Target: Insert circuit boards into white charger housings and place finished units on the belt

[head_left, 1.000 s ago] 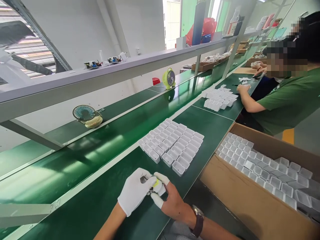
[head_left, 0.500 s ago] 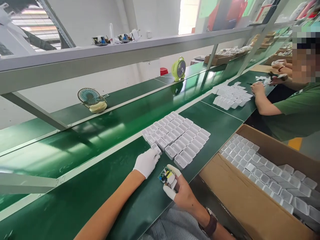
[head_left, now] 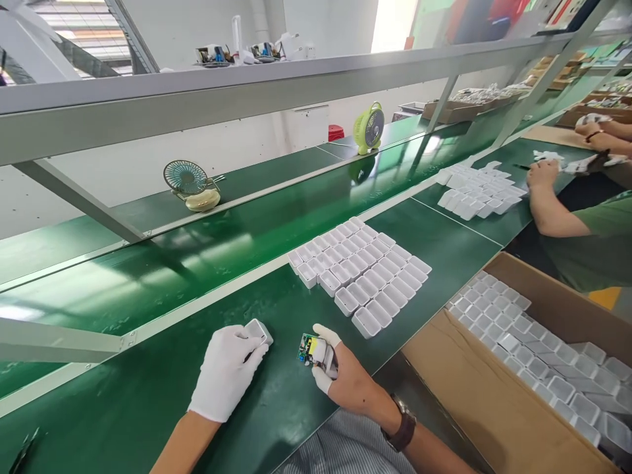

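My left hand (head_left: 226,370), in a white glove, grips a small white plastic case (head_left: 259,329) on the green bench (head_left: 148,408). My right hand (head_left: 340,375), with white finger cots and a wristwatch, holds a small circuit board (head_left: 310,347) just right of the case. Several open white cases stand in a block (head_left: 363,273) on the bench a little beyond both hands.
A cardboard box (head_left: 494,401) of several white cases sits at my right. A co-worker's arm (head_left: 553,210) rests by another group of cases (head_left: 476,191). Two small fans (head_left: 190,184) (head_left: 369,126) stand beyond the green conveyor belt (head_left: 222,243). A grey shelf rail (head_left: 247,92) runs overhead.
My left hand reached to the block, took one white case and drew it back beside the board. My right hand kept the circuit board. The view shifted left.
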Action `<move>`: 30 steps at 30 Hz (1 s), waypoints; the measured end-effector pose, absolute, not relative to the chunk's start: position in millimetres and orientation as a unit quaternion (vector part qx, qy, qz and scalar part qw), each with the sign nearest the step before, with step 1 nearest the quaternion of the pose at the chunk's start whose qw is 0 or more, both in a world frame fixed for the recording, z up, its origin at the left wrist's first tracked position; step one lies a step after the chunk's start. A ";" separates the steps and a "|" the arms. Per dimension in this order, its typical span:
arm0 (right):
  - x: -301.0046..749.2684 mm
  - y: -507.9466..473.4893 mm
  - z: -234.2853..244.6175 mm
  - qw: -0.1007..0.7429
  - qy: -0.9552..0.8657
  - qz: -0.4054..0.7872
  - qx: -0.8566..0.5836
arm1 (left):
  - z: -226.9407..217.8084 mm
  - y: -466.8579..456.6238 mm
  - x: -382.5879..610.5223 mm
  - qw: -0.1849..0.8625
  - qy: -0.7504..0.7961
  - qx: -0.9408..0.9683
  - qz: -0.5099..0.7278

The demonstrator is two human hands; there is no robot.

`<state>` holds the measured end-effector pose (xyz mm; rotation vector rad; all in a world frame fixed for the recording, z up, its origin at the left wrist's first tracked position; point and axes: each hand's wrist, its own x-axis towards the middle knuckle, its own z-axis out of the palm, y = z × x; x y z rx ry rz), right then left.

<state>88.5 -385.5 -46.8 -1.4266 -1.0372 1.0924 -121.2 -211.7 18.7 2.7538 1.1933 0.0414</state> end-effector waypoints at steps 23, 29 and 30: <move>61.0 -360.3 -47.2 0.516 -0.413 0.470 -0.585 | -48.1 -235.0 -139.6 0.347 0.474 0.786 0.191; 65.8 -361.5 -48.4 0.476 -0.473 0.398 -0.625 | -45.5 -237.3 -138.0 0.323 0.497 0.782 0.194; 66.9 -361.3 -46.1 0.478 -0.485 0.382 -0.625 | -45.6 -237.9 -138.3 0.320 0.500 0.781 0.195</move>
